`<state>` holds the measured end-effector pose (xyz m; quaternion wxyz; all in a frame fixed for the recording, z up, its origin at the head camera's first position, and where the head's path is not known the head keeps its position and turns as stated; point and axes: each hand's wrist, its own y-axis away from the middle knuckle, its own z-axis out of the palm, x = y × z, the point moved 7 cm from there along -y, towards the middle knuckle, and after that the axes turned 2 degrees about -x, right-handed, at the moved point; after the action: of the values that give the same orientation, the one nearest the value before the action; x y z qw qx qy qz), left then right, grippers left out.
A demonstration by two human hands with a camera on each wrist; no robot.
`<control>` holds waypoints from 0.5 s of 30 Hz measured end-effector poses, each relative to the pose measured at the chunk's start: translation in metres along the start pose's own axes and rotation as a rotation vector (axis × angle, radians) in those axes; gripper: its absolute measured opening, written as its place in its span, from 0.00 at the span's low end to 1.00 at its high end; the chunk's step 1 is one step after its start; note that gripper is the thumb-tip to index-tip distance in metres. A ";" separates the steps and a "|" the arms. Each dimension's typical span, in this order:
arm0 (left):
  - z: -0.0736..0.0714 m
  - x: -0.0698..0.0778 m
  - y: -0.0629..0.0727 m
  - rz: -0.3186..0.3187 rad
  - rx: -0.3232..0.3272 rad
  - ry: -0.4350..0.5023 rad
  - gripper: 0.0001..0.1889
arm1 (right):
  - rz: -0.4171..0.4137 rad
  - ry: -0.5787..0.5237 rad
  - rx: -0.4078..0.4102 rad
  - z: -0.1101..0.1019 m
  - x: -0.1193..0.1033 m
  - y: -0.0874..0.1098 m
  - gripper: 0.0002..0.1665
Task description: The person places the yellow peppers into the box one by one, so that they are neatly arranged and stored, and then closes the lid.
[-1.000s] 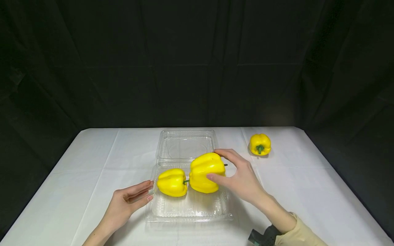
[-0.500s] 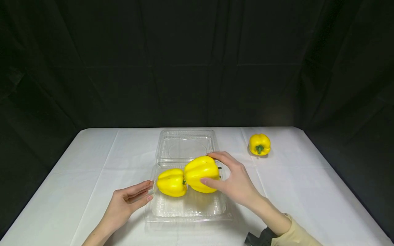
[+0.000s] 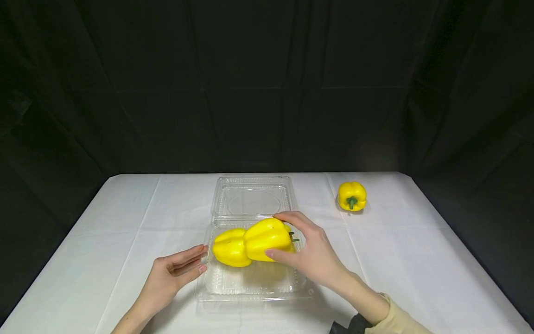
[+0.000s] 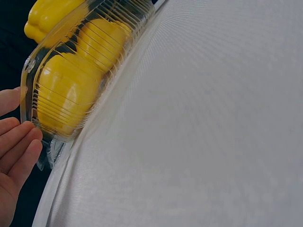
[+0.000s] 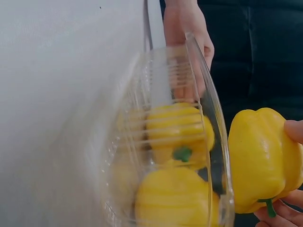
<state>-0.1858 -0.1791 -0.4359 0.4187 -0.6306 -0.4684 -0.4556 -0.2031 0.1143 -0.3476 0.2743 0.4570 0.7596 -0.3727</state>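
The right hand (image 3: 314,253) grips a yellow pepper (image 3: 266,241) between thumb and fingers, holding it above the clear base (image 3: 227,284) with its stem toward the palm. The left hand (image 3: 168,278) stands with fingers extended and thumb apart at the base's left edge, fingertips seeming to touch the rim. Inside the base sit two more peppers: a left-hand pepper (image 3: 229,249) and a right-hand pepper (image 5: 173,201), mostly hidden from the head view. The step looks like setting the held pepper in with them; it would go best lowered gently into the bare near part, clear of the other two, and let go only once it rests, with the left hand steadying the rim. Behind lies the open lid (image 3: 253,198); farther right on the table (image 3: 400,260), well apart, a fourth pepper (image 3: 349,191)
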 end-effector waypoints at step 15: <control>0.000 0.001 0.000 -0.001 0.000 0.000 0.26 | -0.069 -0.003 -0.032 0.019 -0.011 0.009 0.38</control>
<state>-0.1854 -0.1788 -0.4352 0.4187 -0.6304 -0.4687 -0.4556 -0.1893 0.0962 -0.3530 0.2697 0.4254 0.7805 -0.3702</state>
